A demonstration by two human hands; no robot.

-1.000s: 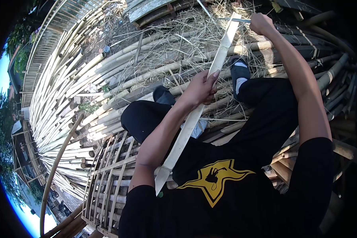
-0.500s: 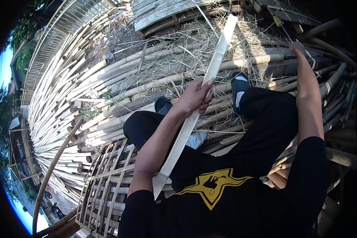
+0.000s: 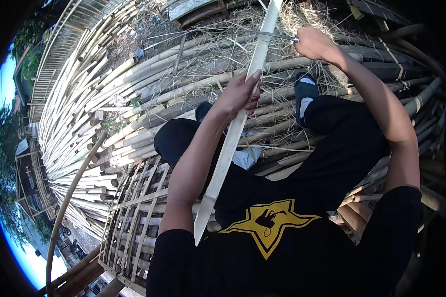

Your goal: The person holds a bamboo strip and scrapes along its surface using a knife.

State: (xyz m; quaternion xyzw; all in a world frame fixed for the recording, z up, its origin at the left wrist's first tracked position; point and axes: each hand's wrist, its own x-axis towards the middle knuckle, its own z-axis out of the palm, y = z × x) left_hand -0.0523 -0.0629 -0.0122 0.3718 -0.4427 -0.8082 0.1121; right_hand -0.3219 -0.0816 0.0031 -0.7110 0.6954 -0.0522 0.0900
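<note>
A long pale bamboo strip (image 3: 226,152) slants from beside my left upper arm up to the top edge of the view. My left hand (image 3: 240,95) is wrapped round it near its middle. My right hand (image 3: 314,43) is closed on the handle of a knife (image 3: 277,35), whose thin blade points left and crosses the strip's upper part. Whether the blade bites into the strip I cannot make out. My legs are bent apart on either side of the strip, in dark trousers.
Bamboo poles (image 3: 69,133) lie in a wide spread on the left. Straw-like shavings (image 3: 223,59) cover the ground ahead. A woven bamboo lattice (image 3: 134,218) stands at lower left, beside a curved pole (image 3: 74,193). More poles (image 3: 421,99) lie at right.
My right hand has swung left and inward with the knife, bringing its blade onto the strip. My left hand and the strip have shifted slightly left and up in view.
</note>
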